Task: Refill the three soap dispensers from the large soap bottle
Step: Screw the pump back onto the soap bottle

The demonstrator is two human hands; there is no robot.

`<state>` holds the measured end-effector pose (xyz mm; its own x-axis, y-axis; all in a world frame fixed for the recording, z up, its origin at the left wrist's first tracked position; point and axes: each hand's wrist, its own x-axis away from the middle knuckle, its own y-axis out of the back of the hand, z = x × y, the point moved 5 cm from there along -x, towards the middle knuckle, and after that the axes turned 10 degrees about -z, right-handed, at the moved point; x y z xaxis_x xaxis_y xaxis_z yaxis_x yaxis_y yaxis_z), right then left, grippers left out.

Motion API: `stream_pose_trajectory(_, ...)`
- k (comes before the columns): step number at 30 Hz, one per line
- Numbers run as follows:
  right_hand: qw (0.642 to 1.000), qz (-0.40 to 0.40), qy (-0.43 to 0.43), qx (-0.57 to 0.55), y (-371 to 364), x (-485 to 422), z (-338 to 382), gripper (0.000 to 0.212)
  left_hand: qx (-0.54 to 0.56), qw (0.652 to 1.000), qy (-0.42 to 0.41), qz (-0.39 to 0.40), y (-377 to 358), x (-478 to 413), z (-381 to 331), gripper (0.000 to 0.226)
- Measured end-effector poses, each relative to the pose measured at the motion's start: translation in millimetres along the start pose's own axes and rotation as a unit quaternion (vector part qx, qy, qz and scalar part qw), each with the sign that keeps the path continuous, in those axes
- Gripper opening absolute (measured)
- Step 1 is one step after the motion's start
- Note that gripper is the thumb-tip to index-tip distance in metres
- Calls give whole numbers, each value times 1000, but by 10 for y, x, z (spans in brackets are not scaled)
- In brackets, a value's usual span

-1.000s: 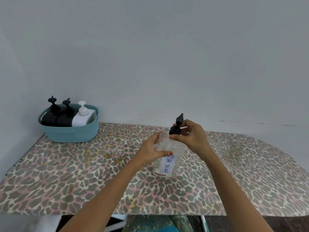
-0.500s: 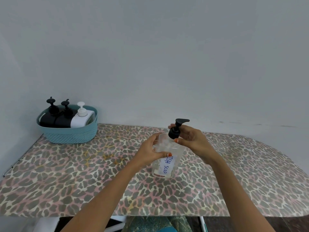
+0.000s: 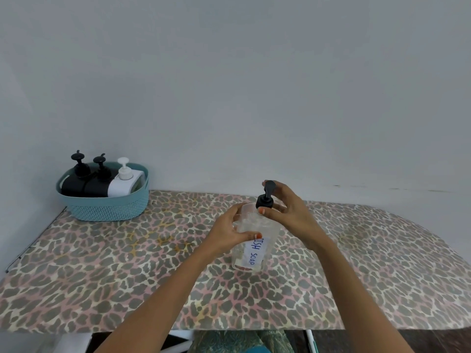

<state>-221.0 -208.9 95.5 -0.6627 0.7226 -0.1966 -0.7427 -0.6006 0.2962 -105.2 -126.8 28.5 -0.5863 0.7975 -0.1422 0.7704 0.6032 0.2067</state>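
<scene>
Unscrewing seems the step: the left hand (image 3: pixel 228 231) is curling its fingers round the clear dish soap bottle (image 3: pixel 265 233), standing upright on the leopard-print table (image 3: pixel 122 271), while the right hand (image 3: pixel 289 214) is pinching the black pump collar (image 3: pixel 265 202). Bracing the body and turning only the collar is advisable; the three dispensers (image 3: pixel 102 184) are sitting in the teal basket (image 3: pixel 107 208) at ten o'clock.

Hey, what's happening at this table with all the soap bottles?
A person steadies a clear bottle labelled DISH SOAP on the table with the left hand, while the right hand pinches its black pump collar, likely to unscrew it. Three dispensers sit untouched in a teal basket at the back left.
</scene>
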Motion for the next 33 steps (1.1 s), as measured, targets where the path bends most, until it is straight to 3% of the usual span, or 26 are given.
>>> stream_pose_trajectory(4,998,56,0,-33,79,22,34,43,-6,1000,0,1,-1,-9,19,66)
stream_pose_trajectory(9,999,-34,8,7,51,-29,40,29,-3,1000,-3,-3,4,1,6,65)
stream_pose_trajectory(15,988,-146,31,50,-53,-48,5,42,1,1000,0,-3,3,0,7,64)
stream_pose_trajectory(17,991,-126,27,43,-61,-37,-6,40,3,1000,0,-1,-3,4,7,63)
stream_pose_trajectory(23,997,61,1,-48,33,18,27,42,2,1000,1,2,-2,-4,25,65)
stream_pose_trajectory(25,997,69,4,-43,40,15,41,36,1,1000,2,3,-4,-1,22,66)
stream_pose_trajectory(29,999,-31,23,8,16,-35,27,30,0,1000,3,3,-7,15,-8,64)
stream_pose_trajectory(33,987,-155,31,19,-46,-44,-17,37,-1,1000,7,-2,0,12,3,65)
